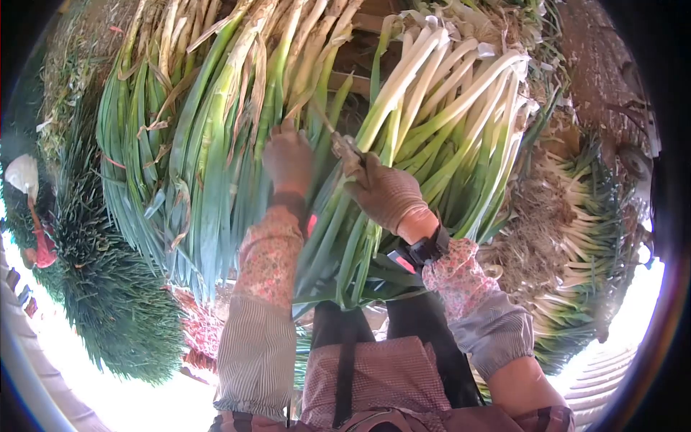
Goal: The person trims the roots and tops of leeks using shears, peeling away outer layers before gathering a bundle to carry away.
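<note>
Checkered apron cloth (pixel 374 381) fills the bottom centre of the frame, closest to the lens, with dark trouser legs showing just above it. Two arms in flowered sleeves with striped cuffs rise from there toward the middle of the picture.

In the head view, the left hand (pixel 288 162), gloved in a brownish knit, sits just left of centre. Its fingers are curled in among the untrimmed green onions (pixel 216 108) and appear to grip one stalk, though the leaves hide the fingertips. These onions, with dry yellowed outer skins, fan from the top of the frame down to the centre left.

The right hand (pixel 385 191), also gloved, is just beside the left one and slightly lower. It is clenched in a fist around a small tool (pixel 344 146) that pokes up and to the left from the fist; the tool is too blurred to name more closely. A dark wristwatch (pixel 425 250) sits on that wrist.

A cleaned bunch of green onions (pixel 453 79) with bare white stalks lies in the upper right, touching the untrimmed heap. More green onions (pixel 586 216) are piled at the right edge, and a dark green mass of leaf tips (pixel 108 295) fills the lower left.
</note>
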A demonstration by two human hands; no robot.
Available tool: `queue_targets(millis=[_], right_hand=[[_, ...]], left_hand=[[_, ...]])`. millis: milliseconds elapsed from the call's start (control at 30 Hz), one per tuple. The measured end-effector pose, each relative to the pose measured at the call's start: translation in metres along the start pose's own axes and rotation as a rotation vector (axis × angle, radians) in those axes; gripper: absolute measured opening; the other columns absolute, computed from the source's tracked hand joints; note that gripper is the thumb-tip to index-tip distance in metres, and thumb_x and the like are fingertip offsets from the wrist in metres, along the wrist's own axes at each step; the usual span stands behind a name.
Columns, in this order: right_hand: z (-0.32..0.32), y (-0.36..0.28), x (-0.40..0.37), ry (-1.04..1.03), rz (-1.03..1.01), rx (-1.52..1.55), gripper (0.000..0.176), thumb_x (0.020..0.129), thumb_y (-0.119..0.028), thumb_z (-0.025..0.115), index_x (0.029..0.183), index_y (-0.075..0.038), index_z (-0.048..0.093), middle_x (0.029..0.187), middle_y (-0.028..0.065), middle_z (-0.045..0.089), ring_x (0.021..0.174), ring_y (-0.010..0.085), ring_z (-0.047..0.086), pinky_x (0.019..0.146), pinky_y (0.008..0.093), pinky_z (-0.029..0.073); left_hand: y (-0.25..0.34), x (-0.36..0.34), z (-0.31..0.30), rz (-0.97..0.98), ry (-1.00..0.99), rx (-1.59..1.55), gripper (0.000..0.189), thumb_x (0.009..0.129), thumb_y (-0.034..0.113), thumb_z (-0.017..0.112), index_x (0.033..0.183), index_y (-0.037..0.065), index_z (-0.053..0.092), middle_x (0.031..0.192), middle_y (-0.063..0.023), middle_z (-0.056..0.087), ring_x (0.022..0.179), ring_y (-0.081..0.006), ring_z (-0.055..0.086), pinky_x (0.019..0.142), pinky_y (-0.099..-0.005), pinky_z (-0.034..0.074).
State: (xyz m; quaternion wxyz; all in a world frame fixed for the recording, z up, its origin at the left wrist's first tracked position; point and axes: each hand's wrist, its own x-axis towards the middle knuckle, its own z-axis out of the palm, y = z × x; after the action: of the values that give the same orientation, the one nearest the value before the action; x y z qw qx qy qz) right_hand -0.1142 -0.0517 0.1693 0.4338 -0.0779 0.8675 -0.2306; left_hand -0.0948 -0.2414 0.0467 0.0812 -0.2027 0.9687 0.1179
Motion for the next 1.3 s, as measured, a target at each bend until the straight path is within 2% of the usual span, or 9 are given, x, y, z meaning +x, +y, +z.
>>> queue_targets(millis=[267,367,500,600,800,933,1033,1267,1300], right_hand=[[0.001,-0.007,0.011,0.033,0.063,-0.041,0.047,0.092,-0.045,0.056,0.116,-0.006,0.05,0.089,0.0225,0.069,0.086,0.0445,0.066,0.077,0.0534,0.051],[-0.001,-0.005,0.014,-0.024,0.095,-0.109,0.046,0.091,-0.044,0.056,0.115,-0.006,0.05,0.089,0.0229,0.069,0.086,0.0443,0.067,0.076,0.0536,0.052],[-0.005,0.0,0.02,0.011,0.152,-0.077,0.047,0.091,-0.044,0.057,0.115,-0.005,0.051,0.087,0.0231,0.069,0.084,0.0449,0.067,0.075,0.0532,0.052],[0.001,0.006,0.013,-0.026,0.188,-0.056,0.046,0.092,-0.04,0.055,0.119,-0.003,0.051,0.089,0.0214,0.07,0.085,0.0431,0.068,0.079,0.0512,0.052],[-0.012,0.008,-0.008,-0.002,0.224,0.067,0.045,0.092,-0.04,0.057,0.118,-0.003,0.05,0.091,0.0235,0.069,0.086,0.0442,0.066,0.077,0.0521,0.052],[-0.018,0.021,-0.021,0.089,0.23,0.1,0.047,0.089,-0.042,0.062,0.115,-0.004,0.05,0.086,0.0237,0.067,0.083,0.0453,0.065,0.073,0.0537,0.051],[-0.004,0.036,-0.025,0.08,0.163,0.011,0.048,0.089,-0.041,0.063,0.118,-0.005,0.049,0.086,0.0233,0.067,0.083,0.0454,0.065,0.073,0.0535,0.051],[-0.005,0.021,-0.026,-0.003,0.089,-0.047,0.049,0.089,-0.041,0.062,0.121,-0.006,0.049,0.086,0.0229,0.067,0.082,0.0452,0.065,0.072,0.0527,0.051],[-0.005,0.022,-0.025,-0.007,0.13,-0.028,0.049,0.089,-0.041,0.062,0.121,-0.006,0.049,0.086,0.0228,0.067,0.082,0.0452,0.065,0.072,0.0527,0.051]], left_hand=[[0.032,-0.012,0.005,0.08,-0.105,0.179,0.041,0.082,0.036,0.072,0.112,0.01,0.061,0.111,-0.0137,0.062,0.102,-0.0327,0.066,0.082,-0.0471,0.055],[0.031,0.003,0.006,0.052,-0.05,0.197,0.041,0.08,0.036,0.074,0.108,0.01,0.061,0.106,-0.0122,0.066,0.097,-0.0314,0.069,0.079,-0.0468,0.055],[0.035,0.024,0.018,0.135,-0.237,0.25,0.033,0.081,0.031,0.073,0.106,0.011,0.066,0.092,-0.0119,0.073,0.085,-0.0323,0.073,0.077,-0.0482,0.056],[0.034,0.034,0.008,0.21,-0.34,0.148,0.025,0.082,0.03,0.07,0.096,0.009,0.07,0.092,-0.0169,0.073,0.087,-0.0345,0.072,0.078,-0.048,0.056],[0.042,0.028,-0.019,-0.072,-0.448,-0.186,0.033,0.076,0.032,0.065,0.09,0.004,0.072,0.09,-0.0231,0.071,0.087,-0.0419,0.068,0.079,-0.0473,0.053],[0.045,0.019,-0.016,-0.293,-0.616,-0.786,0.032,0.079,0.032,0.058,0.086,0.005,0.073,0.09,-0.0244,0.069,0.087,-0.0428,0.067,0.081,-0.0477,0.052],[0.052,0.015,-0.025,-0.031,-0.444,-0.279,0.03,0.079,0.03,0.06,0.085,0.005,0.073,0.087,-0.024,0.069,0.085,-0.0422,0.067,0.079,-0.0474,0.052],[0.035,-0.004,0.005,-0.022,-0.433,-0.753,0.025,0.084,0.026,0.064,0.092,0.004,0.074,0.078,-0.0154,0.07,0.073,-0.0273,0.069,0.071,-0.0372,0.054],[0.031,0.001,0.012,-0.196,-0.516,-0.914,0.026,0.087,0.022,0.063,0.098,-0.001,0.071,0.073,-0.009,0.066,0.065,-0.0183,0.066,0.065,-0.0331,0.054]])
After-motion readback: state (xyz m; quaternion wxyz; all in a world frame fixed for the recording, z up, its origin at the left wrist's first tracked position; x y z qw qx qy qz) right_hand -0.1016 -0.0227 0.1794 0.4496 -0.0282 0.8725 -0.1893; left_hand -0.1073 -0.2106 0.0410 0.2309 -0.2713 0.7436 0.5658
